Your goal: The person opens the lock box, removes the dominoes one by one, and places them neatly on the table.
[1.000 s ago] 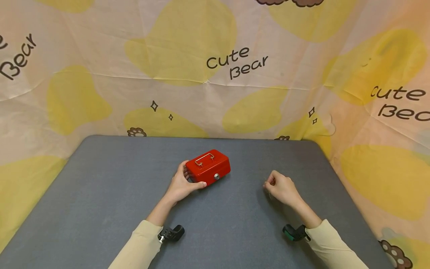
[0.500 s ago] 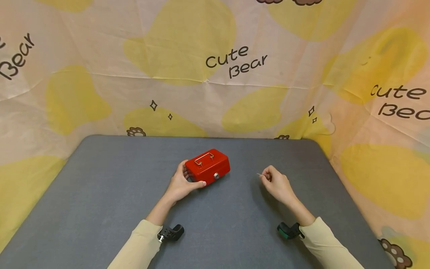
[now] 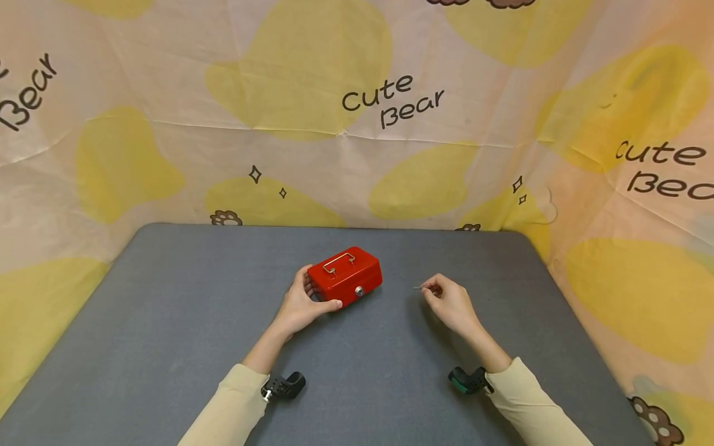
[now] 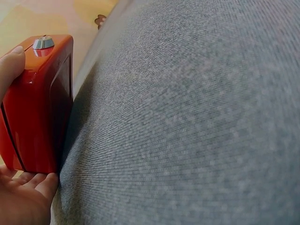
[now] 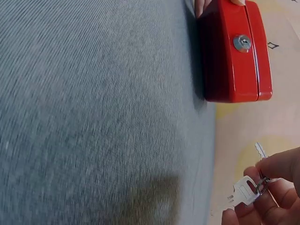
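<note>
A small red cash box (image 3: 344, 276) with a wire handle on its lid rests at a slant on the grey table. Its round silver lock (image 5: 242, 43) faces the front, and the lid is down. My left hand (image 3: 298, 308) grips the box's left end, thumb on the front face and fingers round the side. Right of the box and apart from it, my right hand (image 3: 450, 305) pinches a small silver key (image 5: 260, 150) between thumb and forefinger, its blade pointing toward the box. A second key (image 5: 243, 191) hangs from the same ring beneath those fingers.
The grey cloth-covered table (image 3: 184, 322) has a rounded far edge. Behind and beside it hangs a yellow-patterned cloth (image 3: 312, 74). Black wrist cameras are strapped on both wrists, at the left sleeve (image 3: 231, 396) and the right sleeve (image 3: 530, 396).
My right hand has moved left toward the box, and the key's blade now sticks out past the fingertips. The left hand and the cash box have stayed in place.
</note>
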`<state>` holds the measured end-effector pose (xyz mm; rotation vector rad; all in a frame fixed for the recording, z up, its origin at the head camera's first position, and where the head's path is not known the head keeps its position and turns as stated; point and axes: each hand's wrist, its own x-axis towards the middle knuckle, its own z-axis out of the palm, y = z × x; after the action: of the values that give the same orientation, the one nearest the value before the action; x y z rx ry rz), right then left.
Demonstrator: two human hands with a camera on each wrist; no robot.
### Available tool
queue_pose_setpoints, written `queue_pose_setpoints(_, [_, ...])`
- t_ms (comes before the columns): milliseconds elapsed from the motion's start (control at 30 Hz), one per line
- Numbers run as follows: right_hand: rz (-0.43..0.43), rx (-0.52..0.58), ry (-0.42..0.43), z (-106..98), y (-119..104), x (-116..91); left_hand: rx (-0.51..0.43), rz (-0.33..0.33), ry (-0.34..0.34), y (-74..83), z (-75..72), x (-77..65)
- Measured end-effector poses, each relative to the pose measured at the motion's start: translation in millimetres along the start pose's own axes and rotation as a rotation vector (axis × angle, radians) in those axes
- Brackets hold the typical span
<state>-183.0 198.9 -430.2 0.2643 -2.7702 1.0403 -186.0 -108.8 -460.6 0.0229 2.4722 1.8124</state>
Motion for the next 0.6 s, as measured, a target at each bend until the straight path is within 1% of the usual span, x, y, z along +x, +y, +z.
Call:
queue_pose_setpoints(133, [-0.033, 0.015, 0.009, 5, -5, 1, 0.0, -0.001, 0.001, 0.6, -0.3, -0.9])
queue_pose_setpoints(300, [-0.06, 0.007, 0.016, 13, -10, 2, -0.01, 0.004, -0.001, 0.8, 0.0, -0.9])
queue_pose_setpoints(400, [-0.05, 0.015, 0.014, 18, -14, 3, -0.012, 0.008, -0.002, 0.3, 0.2, -0.5])
queue_pose_setpoints(600, [0.001, 0.04, 0.03, 25, -21, 7, -0.008, 0.009, 0.001, -0.3, 0.0, 0.3])
